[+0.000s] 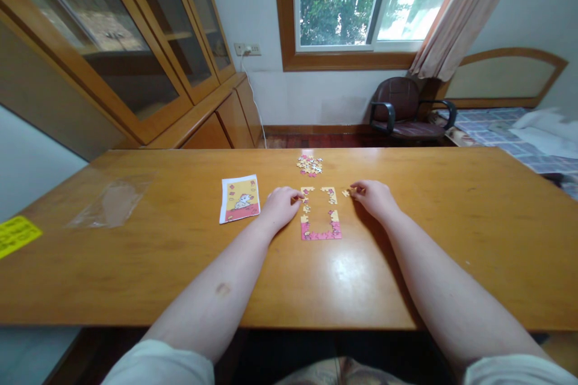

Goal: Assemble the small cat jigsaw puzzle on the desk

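Note:
A partly assembled jigsaw puzzle frame (321,236) lies on the table in front of me, pink along the near side and yellow towards the far side, with gaps in its border. My left hand (282,207) is at its left edge, fingertips pinched together on a puzzle piece (306,192). To the right of the frame, my right hand (374,197) has its thumb and fingers closed at a small yellow puzzle piece (346,193). Beyond the frame sits a pile of loose puzzle pieces (309,165).
Left of the puzzle lies a printed picture sheet (240,199) with a white animal on yellow and pink. A clear plastic bag (115,201) and a yellow label (18,236) are farther left on the wooden table (189,271). Behind it stands an office chair (401,108).

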`<state>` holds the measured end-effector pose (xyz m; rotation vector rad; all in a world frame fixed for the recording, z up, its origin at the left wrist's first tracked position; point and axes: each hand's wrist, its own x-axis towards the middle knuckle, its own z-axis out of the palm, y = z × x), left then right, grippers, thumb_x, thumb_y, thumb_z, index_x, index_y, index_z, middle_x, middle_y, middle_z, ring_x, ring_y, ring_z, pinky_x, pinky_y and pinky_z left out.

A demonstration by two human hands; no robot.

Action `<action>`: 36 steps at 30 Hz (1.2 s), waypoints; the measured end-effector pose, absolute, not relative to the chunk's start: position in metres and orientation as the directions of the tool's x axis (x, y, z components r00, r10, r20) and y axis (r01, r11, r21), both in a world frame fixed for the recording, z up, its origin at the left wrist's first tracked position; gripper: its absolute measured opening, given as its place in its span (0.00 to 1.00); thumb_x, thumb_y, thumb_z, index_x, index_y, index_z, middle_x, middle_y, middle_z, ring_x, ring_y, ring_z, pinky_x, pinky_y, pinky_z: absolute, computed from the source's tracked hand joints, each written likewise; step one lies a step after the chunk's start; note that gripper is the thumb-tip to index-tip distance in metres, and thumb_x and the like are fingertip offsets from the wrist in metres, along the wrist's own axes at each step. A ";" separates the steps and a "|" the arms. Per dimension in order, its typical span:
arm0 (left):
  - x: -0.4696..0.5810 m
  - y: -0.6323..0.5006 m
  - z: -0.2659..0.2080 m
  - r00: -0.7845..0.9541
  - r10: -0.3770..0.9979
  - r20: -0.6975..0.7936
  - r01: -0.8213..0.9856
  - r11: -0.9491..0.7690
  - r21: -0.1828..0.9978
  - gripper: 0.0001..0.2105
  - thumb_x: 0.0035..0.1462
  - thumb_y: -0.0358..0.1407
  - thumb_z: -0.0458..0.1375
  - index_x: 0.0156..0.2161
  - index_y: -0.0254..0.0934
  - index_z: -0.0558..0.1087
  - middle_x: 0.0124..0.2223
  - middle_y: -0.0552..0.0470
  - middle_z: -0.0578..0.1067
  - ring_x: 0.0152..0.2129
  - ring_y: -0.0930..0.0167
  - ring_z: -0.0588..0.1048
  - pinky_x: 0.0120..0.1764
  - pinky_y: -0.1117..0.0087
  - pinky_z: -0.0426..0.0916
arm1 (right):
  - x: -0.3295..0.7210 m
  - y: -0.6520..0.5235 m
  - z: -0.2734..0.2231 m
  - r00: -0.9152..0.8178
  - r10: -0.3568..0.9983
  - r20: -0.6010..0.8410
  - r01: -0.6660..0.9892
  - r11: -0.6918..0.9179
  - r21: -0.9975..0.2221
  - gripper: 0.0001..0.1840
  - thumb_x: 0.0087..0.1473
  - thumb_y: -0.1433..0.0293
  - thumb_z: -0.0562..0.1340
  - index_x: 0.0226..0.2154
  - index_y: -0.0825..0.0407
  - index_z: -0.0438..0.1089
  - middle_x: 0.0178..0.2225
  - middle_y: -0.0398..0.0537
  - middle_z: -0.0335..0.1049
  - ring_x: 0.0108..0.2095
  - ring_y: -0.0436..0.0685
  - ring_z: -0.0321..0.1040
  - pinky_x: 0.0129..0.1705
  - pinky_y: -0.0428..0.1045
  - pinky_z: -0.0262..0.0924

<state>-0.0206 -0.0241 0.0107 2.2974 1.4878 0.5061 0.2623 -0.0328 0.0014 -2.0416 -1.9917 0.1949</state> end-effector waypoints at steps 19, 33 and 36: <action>-0.022 -0.028 0.015 0.408 0.912 0.034 0.802 -0.376 0.464 0.07 0.50 0.35 0.58 0.32 0.41 0.79 0.32 0.49 0.78 0.33 0.65 0.74 0.41 0.67 0.67 | 0.272 -0.039 0.021 0.230 0.973 0.005 0.972 -0.230 -0.055 0.19 0.56 0.66 0.52 0.41 0.50 0.77 0.41 0.57 0.77 0.43 0.63 0.72 0.43 0.54 0.60; -0.023 -0.032 0.016 0.468 0.883 -0.026 0.808 -0.416 0.418 0.04 0.47 0.34 0.56 0.25 0.42 0.74 0.28 0.53 0.76 0.26 0.68 0.72 0.32 0.70 0.64 | 0.275 -0.039 0.018 0.102 0.994 -0.026 0.977 -0.106 -0.187 0.15 0.52 0.70 0.55 0.38 0.50 0.76 0.41 0.52 0.76 0.42 0.60 0.71 0.42 0.50 0.60; -0.023 -0.032 0.018 0.475 0.880 -0.011 0.802 -0.428 0.417 0.05 0.49 0.34 0.56 0.27 0.41 0.74 0.29 0.52 0.76 0.27 0.68 0.73 0.32 0.70 0.64 | 0.273 -0.038 0.013 -0.016 1.000 -0.010 0.970 0.013 -0.242 0.11 0.51 0.70 0.59 0.36 0.49 0.76 0.41 0.50 0.76 0.41 0.57 0.70 0.41 0.47 0.60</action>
